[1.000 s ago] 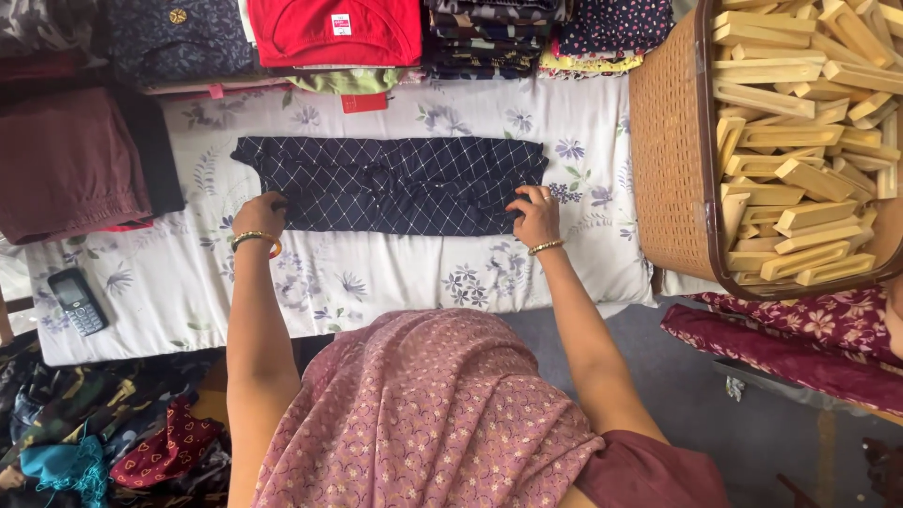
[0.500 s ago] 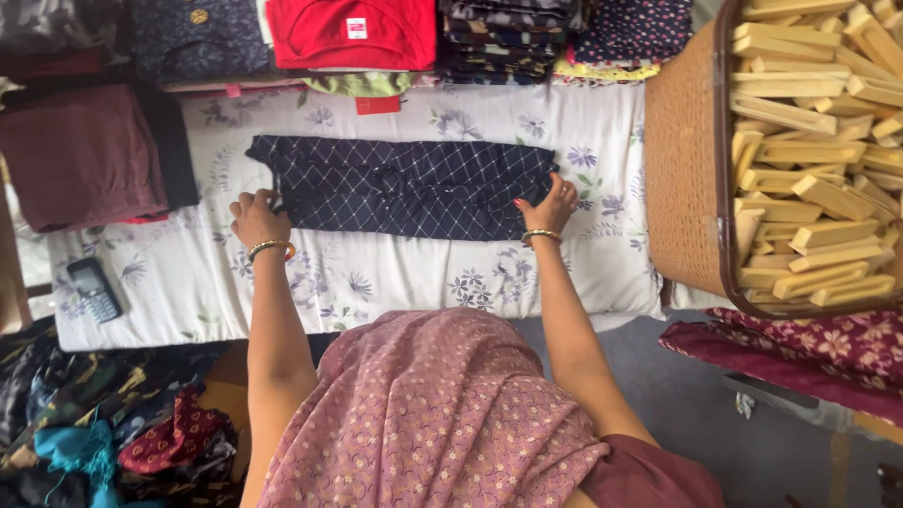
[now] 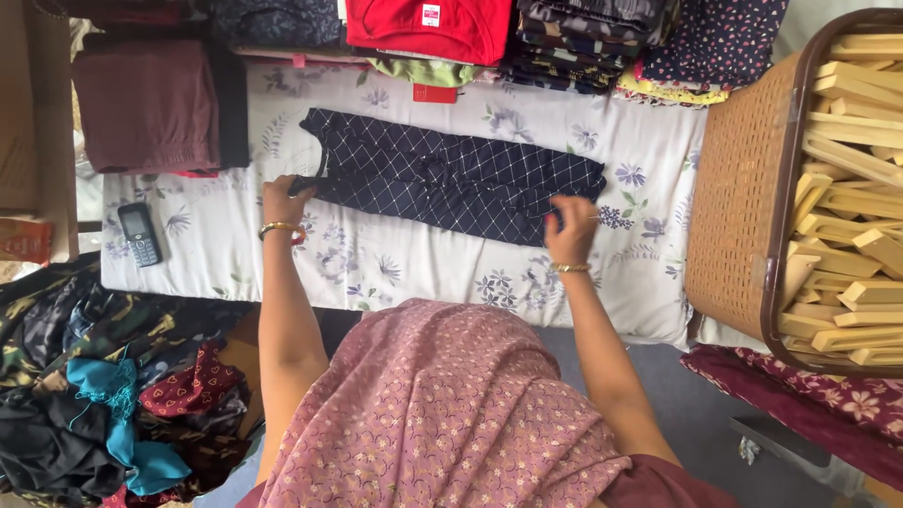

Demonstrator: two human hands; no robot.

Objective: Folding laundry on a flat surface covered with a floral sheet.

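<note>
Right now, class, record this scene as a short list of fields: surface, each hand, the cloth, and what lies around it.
Surface: floral sheet
Left hand: pinching left end of navy cloth
Right hand: gripping its right end
Cloth: navy, white diamond pattern, laid flat in a long strip
Left of it: phone, maroon fold
Behind: red top, stacked clothes
Right: basket of wooden pieces

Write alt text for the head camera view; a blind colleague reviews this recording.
A person's left hand and right hand grip opposite ends of a dark navy garment with a white diamond pattern, laid flat on a floral sheet. Folded clothes line the far edge, a phone lies at left, and a basket of wooden pieces stands at right.
</note>
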